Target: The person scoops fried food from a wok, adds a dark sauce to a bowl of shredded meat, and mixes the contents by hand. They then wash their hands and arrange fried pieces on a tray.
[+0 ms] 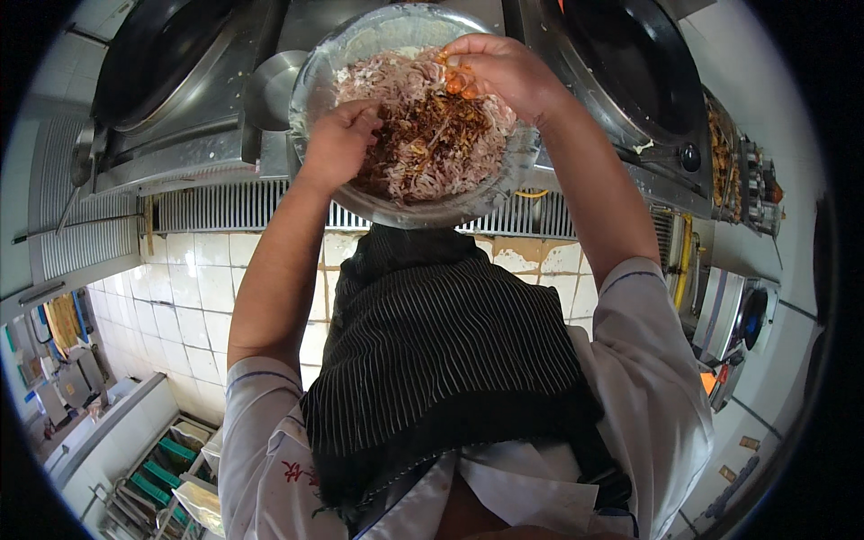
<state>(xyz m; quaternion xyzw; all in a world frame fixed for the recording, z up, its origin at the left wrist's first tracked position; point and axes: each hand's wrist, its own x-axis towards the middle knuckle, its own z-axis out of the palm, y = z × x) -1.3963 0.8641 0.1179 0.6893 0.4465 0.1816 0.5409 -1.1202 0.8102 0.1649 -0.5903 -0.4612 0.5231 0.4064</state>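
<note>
A wide metal bowl (416,216) sits in front of me, holding pale pink shredded meat (477,169). Dark brown seasoning (409,135) lies over the middle of the meat, and some white powder shows at its upper left. My right hand (504,79) is over the far right of the bowl, its fingers closed around glossy orange egg yolks (461,83) just above the meat. At the bowl's left side, my left hand (344,144) has its fingers curled in at the meat's edge. Whatever those fingers hold, if anything, is hidden.
Large black woks (162,58) (639,67) flank the bowl on the steel stove counter. A small metal pan (274,90) stands close to the bowl's left. A slatted metal grate (225,209) runs along the counter's near side. Seasoning containers (756,175) line the far right.
</note>
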